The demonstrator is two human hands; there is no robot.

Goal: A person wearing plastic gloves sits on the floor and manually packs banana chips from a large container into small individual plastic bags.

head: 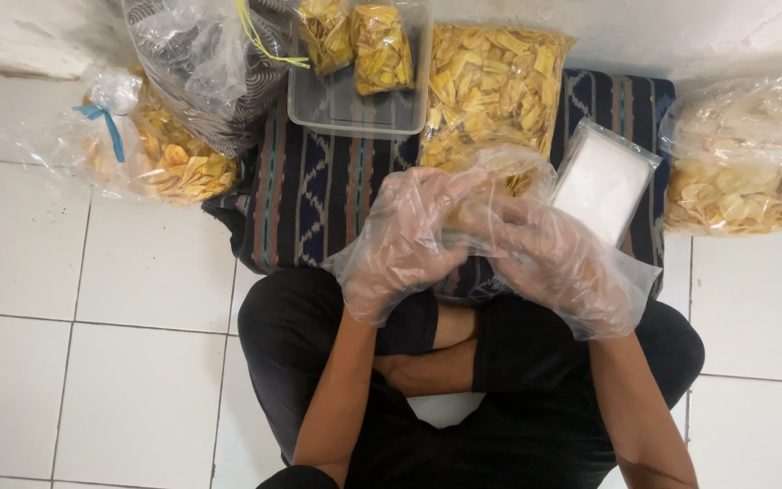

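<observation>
Both loosely gloved hands, left hand (402, 237) and right hand (549, 255), are pinching a small clear plastic pouch (500, 177) between closed fingers above the striped dark woven cloth (319, 190).

You are in a home setting used as a small food-packing station, laid out on the floor rather than on a bench. The white tiled floor (65, 299) with grey grout lines meets a white wall (681, 32) at the top of the view. A patterned woven cloth (319, 195) serves as your work mat. Around it stand large clear bags of yellow chips (495, 81), a clear plastic tub (355, 104) holding filled small packets (382, 45), and a stack of empty pouches (601, 181). You sit cross-legged, wearing loose plastic gloves (400, 244).
</observation>
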